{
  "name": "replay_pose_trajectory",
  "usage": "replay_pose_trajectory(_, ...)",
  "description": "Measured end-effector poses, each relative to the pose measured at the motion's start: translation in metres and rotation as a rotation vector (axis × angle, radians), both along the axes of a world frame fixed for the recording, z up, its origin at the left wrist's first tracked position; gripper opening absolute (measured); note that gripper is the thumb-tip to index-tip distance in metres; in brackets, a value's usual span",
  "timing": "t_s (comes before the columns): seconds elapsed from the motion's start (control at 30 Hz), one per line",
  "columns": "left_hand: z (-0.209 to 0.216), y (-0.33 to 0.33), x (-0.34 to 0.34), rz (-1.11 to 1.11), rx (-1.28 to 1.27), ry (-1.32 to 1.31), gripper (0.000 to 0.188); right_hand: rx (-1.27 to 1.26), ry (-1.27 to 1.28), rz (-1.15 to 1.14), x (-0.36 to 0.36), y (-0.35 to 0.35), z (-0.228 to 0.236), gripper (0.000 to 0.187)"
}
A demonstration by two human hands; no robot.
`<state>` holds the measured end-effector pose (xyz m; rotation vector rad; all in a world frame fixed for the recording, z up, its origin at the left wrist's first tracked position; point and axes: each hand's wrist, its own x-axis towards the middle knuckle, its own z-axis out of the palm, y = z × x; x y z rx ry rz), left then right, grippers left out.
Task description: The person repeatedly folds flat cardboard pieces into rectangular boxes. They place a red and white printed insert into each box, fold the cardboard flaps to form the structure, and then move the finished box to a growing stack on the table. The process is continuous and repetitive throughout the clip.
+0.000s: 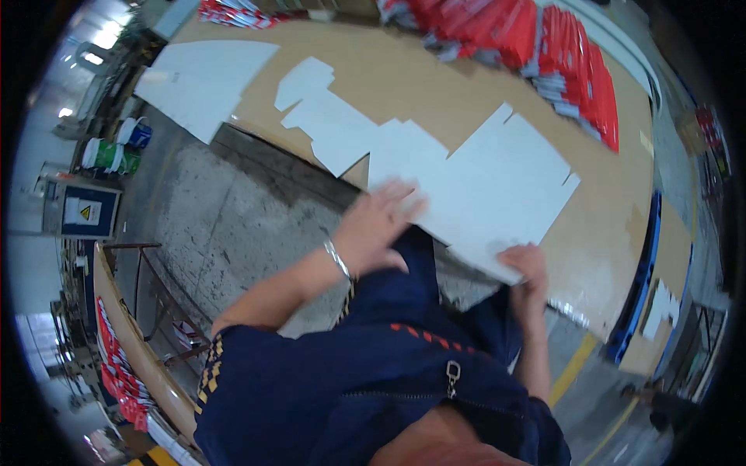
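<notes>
A large die-cut white cardboard blank [489, 182] lies flat on the brown-covered table in front of me, with slots and notched flaps along its outline. My right hand [528, 272] pinches its near right edge, at the table's front side. My left hand [381, 221] is slightly blurred. Its fingers are stretched out over the blank's near edge, with the thumb apart, and whether they touch the blank I cannot tell. Another white sheet [206, 78] lies at the table's far left corner, partly past the edge.
Red and white flat packages [536, 46] are stacked along the table's far side. A smaller red stack [241, 14] is at the far left. Buckets [113, 155] stand on the left, and a brown board with red packages [124, 373] is at lower left. A blue pallet edge [637, 287] is right.
</notes>
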<state>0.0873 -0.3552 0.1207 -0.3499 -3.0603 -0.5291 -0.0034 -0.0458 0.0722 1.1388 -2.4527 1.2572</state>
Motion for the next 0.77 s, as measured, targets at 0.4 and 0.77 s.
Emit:
replay_pose_trajectory(0.4, -0.094, 0.039, -0.054, 0.085, 0.509, -0.014, 0.018, 0.076, -0.158, -0.462, 0.072, 0.145, 0.005, 0.023)
replay_pose_trajectory(0.77, -0.076, 0.124, -0.088, -0.613, 0.507, -0.152, 0.041, -0.119, -0.477, -0.859, 0.074, 0.140, -0.017, 0.097)
